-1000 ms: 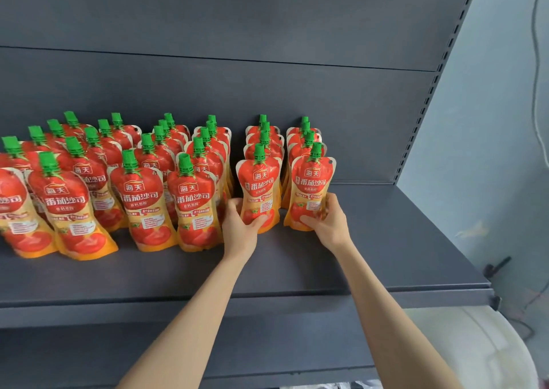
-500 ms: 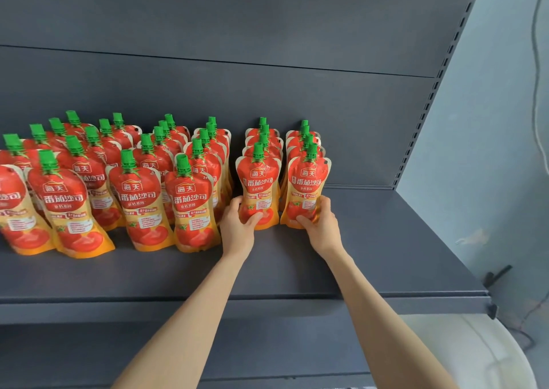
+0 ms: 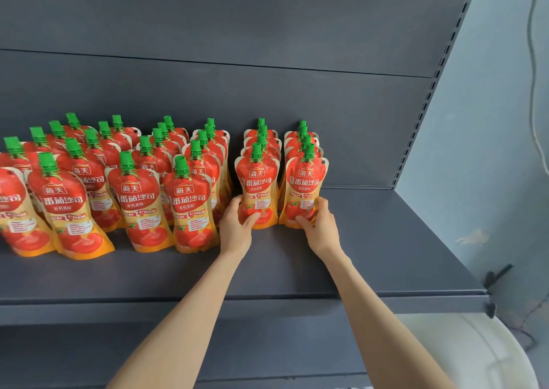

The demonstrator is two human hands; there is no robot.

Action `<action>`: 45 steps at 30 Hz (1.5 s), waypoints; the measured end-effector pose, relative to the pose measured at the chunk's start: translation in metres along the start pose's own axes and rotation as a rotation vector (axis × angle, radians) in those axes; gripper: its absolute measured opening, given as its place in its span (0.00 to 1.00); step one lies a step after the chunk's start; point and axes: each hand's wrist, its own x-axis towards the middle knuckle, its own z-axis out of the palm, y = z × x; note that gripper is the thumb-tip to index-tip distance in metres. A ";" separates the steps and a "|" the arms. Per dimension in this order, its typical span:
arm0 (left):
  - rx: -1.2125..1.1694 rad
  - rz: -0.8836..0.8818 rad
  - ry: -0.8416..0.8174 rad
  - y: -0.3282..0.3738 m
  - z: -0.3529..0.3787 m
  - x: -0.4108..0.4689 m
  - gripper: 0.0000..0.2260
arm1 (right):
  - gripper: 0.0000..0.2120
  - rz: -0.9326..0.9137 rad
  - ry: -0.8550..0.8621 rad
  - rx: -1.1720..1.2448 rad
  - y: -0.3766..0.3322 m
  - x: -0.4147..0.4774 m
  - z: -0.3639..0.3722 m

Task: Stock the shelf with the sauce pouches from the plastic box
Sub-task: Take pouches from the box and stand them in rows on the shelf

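Easing slightly inward since a second ago, my left hand point(image 3: 237, 229) is gripping the base of one front sauce pouch point(image 3: 257, 185) and my right hand point(image 3: 320, 229) is gripping the neighbouring pouch point(image 3: 306, 185), both standing mid-frame on the grey shelf point(image 3: 392, 255), heading rows point(image 3: 261, 139) running toward the back panel point(image 3: 356, 115).

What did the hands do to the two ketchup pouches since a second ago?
Both hands slid their pouches slightly back toward the rear panel: the left hand with the left front pouch, the right hand with the right front pouch. Nothing was grabbed or released; both still grip. The other pouches and the shelf stayed put.
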 end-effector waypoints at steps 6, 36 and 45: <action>0.010 -0.021 -0.054 0.001 -0.003 0.001 0.22 | 0.23 0.010 -0.011 0.013 -0.002 -0.001 -0.001; 0.129 0.181 -0.266 0.049 -0.019 -0.256 0.07 | 0.06 -0.115 0.165 -0.013 0.042 -0.258 -0.099; 0.072 -0.123 -0.546 -0.008 0.013 -0.433 0.06 | 0.09 0.254 -0.046 -0.134 0.133 -0.418 -0.115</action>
